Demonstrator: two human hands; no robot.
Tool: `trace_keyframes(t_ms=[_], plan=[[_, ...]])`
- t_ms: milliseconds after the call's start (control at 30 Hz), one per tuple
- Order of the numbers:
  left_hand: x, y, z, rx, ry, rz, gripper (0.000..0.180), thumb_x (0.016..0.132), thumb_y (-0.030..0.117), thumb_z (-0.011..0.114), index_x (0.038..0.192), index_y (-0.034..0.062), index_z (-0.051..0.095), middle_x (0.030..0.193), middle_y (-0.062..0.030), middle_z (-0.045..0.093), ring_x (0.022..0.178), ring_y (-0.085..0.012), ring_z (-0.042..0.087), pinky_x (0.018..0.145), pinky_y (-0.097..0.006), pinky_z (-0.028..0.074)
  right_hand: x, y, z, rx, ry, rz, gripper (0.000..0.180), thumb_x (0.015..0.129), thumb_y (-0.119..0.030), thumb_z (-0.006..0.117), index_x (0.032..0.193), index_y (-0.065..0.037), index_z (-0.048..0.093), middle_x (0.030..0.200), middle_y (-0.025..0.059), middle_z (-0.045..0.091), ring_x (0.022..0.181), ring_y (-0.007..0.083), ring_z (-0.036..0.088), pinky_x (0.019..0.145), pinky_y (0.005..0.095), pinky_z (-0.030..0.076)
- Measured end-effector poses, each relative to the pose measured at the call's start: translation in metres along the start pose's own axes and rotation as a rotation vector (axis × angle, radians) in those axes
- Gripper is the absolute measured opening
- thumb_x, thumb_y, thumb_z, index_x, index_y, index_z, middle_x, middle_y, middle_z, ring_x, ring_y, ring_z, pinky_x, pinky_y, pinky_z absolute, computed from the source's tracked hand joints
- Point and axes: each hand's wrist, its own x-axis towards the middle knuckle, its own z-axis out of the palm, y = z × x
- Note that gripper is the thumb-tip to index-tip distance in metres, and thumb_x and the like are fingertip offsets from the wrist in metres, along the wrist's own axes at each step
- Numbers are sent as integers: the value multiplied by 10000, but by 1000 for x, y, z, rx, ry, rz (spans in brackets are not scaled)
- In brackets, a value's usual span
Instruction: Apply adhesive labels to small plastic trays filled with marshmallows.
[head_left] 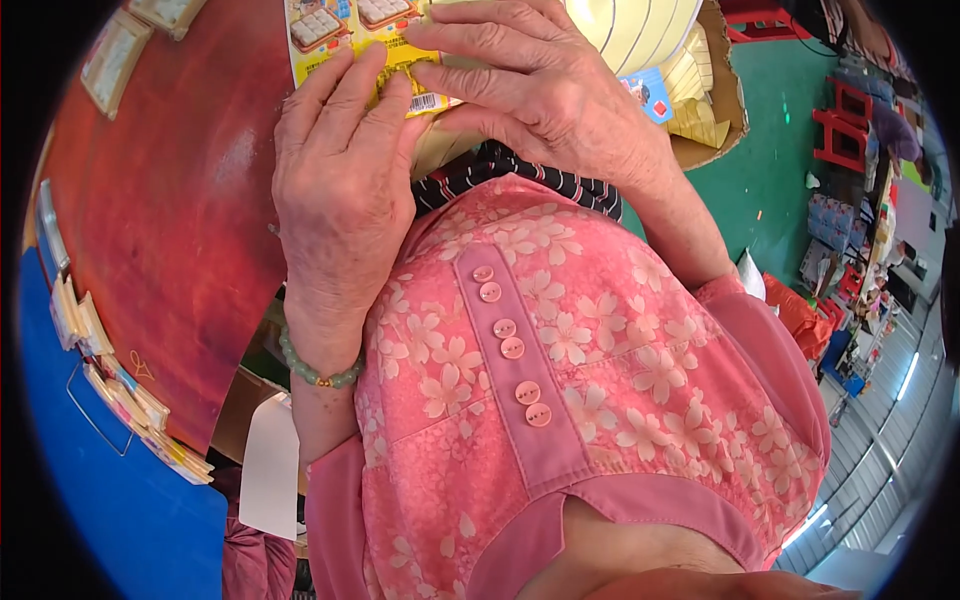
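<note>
A yellow printed card [368,22] with pictures of white pieces in trays lies under both of my hands at the top of the view. My left hand [345,185], with a green bead bracelet at its wrist, presses its bent fingers on the card's near left part. From the right, my right hand [550,95] lays its fingers over the card's right side, thumb near the lower edge. The fingers of both hands close on the card. What lies beneath it is mostly hidden; a bit of pale yellow material shows below the right hand.
To the left spreads a reddish-brown tabletop [190,170] with trays of white pieces [115,72] at its far edge. Stacked flat packs [140,410] border a blue surface [110,510]. At right, a cardboard box [738,100] holds yellow striped pieces and a blue card [650,95]. Red stools [840,140] stand beyond.
</note>
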Motion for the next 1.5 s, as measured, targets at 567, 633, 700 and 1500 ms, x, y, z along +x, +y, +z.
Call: trace_keyframes(t_ms=[567, 633, 700, 1500], plan=[[-1, -5, 8, -19, 14, 56, 260, 755, 9, 661, 1015, 20, 662, 1098, -64, 638, 1071, -264, 561, 894, -357, 466, -9, -10, 12, -83, 79, -31, 307, 732, -60, 624, 1021, 46, 629, 1160, 154, 569, 1108, 296, 520, 943, 451, 392], [-2, -5, 8, -37, 8, 52, 260, 762, 9, 654, 1021, 20, 659, 1112, -64, 632, 1087, -261, 551, 905, -355, 458, -9, -9, 12, -16, 105, -12, 292, 731, -59, 629, 1006, 39, 637, 1148, 153, 578, 1094, 299, 529, 930, 440, 404], [-1, -7, 10, -49, 21, 60, 265, 744, 32, 668, 1008, 10, 657, 1108, -64, 627, 1081, -261, 548, 898, -364, 455, -10, -2, 13, 27, 139, -42, 274, 732, -64, 634, 989, 33, 646, 1135, 153, 584, 1089, 302, 533, 922, 433, 411], [4, -4, 4, -208, 23, -146, 739, 764, 145, 692, 1374, -14, 306, 1358, -215, 401, 1230, -377, 420, 1008, -431, 366, 15, -12, -7, 865, 100, 687, 173, 792, -112, 668, 946, -33, 658, 1016, 75, 653, 965, 234, 603, 875, 347, 444]])
